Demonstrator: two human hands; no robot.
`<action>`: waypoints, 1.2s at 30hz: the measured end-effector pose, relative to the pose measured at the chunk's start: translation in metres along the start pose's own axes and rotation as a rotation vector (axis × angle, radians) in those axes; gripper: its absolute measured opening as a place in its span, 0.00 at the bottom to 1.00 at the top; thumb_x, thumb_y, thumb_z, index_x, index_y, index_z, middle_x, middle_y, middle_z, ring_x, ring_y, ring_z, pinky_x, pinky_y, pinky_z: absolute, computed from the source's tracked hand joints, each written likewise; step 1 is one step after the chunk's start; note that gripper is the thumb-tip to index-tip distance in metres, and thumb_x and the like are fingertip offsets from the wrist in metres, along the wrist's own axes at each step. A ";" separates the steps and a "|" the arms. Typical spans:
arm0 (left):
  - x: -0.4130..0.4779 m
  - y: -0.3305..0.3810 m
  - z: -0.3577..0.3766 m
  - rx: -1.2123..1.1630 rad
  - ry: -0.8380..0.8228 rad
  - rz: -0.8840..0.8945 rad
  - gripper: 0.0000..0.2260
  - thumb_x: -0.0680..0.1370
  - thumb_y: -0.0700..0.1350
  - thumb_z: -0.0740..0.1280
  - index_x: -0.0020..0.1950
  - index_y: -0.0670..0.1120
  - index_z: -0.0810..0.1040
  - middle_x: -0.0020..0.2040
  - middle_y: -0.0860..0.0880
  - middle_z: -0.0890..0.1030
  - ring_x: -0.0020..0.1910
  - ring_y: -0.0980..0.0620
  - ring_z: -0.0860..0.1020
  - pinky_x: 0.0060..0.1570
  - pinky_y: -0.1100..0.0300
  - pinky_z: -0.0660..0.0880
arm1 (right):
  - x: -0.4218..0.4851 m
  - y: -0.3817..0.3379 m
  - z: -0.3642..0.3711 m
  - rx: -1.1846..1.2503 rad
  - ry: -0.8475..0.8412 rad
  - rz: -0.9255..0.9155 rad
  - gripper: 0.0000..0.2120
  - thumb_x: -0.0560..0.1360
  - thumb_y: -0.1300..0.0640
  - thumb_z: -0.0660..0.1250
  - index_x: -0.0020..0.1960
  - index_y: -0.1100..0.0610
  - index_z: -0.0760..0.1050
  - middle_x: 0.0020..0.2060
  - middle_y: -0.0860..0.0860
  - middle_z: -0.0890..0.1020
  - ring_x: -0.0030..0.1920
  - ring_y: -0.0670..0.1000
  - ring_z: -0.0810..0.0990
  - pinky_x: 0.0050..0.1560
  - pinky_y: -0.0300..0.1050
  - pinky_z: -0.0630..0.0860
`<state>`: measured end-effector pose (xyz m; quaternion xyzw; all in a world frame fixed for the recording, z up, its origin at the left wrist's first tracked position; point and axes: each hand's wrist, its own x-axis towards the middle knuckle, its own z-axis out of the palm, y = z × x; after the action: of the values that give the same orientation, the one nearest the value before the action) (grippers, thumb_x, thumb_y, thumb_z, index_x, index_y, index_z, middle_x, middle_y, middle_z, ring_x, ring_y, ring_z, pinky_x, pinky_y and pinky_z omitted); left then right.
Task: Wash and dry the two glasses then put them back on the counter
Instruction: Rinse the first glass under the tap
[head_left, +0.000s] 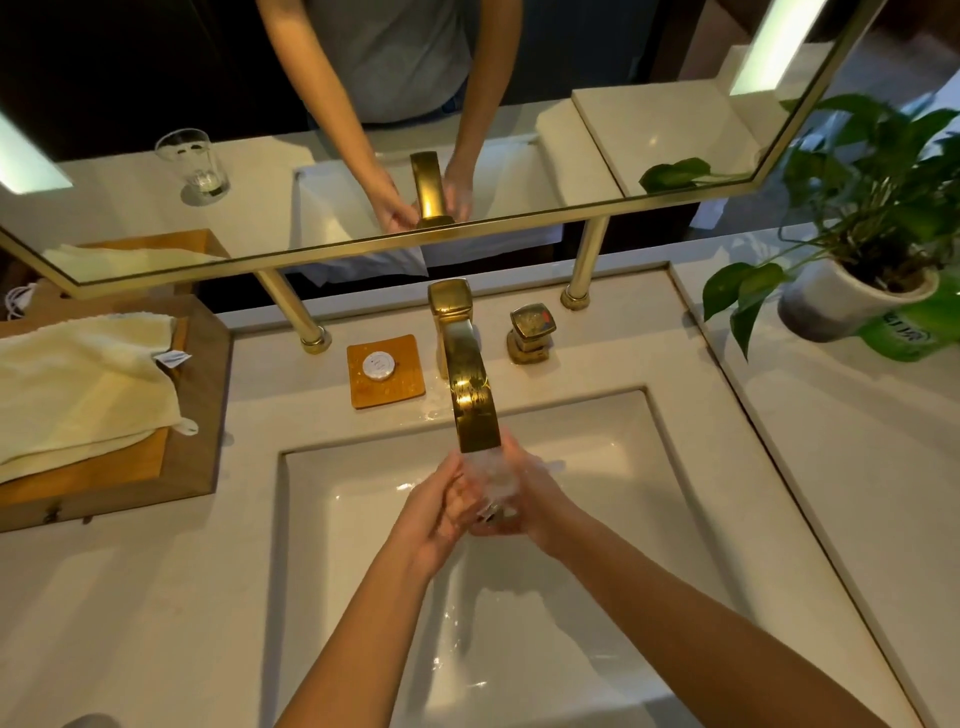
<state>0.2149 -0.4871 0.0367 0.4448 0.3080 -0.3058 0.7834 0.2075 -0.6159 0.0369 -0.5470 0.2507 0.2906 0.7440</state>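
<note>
A bathroom vanity, styled like a hotel's. A white rectangular sink (363, 519) sits in a pale stone counter (156, 623) beneath a gold faucet (470, 384) and a gold-framed mirror (363, 244). A wrapped round soap (378, 365) on an amber dish (384, 371), a folded cream towel (78, 384) on a wooden tray (202, 415) and a potted plant (862, 249) line the counter.

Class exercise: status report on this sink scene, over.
Both hands, left hand and right hand, cupped around glass under running faucet. Second glass seen only in mirror. Nothing obstructing.
</note>
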 end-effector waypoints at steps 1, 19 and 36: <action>0.000 0.000 -0.002 0.054 -0.089 0.031 0.14 0.77 0.44 0.65 0.58 0.38 0.79 0.49 0.39 0.85 0.43 0.47 0.84 0.46 0.54 0.81 | 0.001 -0.003 -0.004 0.046 -0.016 0.046 0.23 0.78 0.35 0.55 0.62 0.50 0.74 0.55 0.56 0.81 0.55 0.59 0.82 0.46 0.54 0.83; -0.007 0.007 -0.024 1.819 -0.563 0.832 0.17 0.78 0.58 0.58 0.59 0.52 0.80 0.54 0.53 0.83 0.50 0.55 0.79 0.46 0.72 0.69 | 0.000 0.026 -0.015 0.267 0.092 0.321 0.19 0.77 0.47 0.56 0.35 0.58 0.73 0.23 0.51 0.75 0.18 0.46 0.67 0.16 0.33 0.59; -0.021 -0.040 0.027 0.671 0.093 0.689 0.08 0.78 0.41 0.66 0.54 0.48 0.82 0.48 0.48 0.85 0.49 0.52 0.83 0.46 0.60 0.79 | 0.023 0.010 -0.019 -0.198 0.210 -0.285 0.15 0.77 0.47 0.57 0.37 0.56 0.71 0.31 0.53 0.73 0.29 0.46 0.71 0.25 0.37 0.67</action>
<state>0.1774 -0.5232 0.0441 0.7623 0.0618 -0.0909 0.6378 0.2162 -0.6286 0.0088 -0.6747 0.2170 0.1469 0.6900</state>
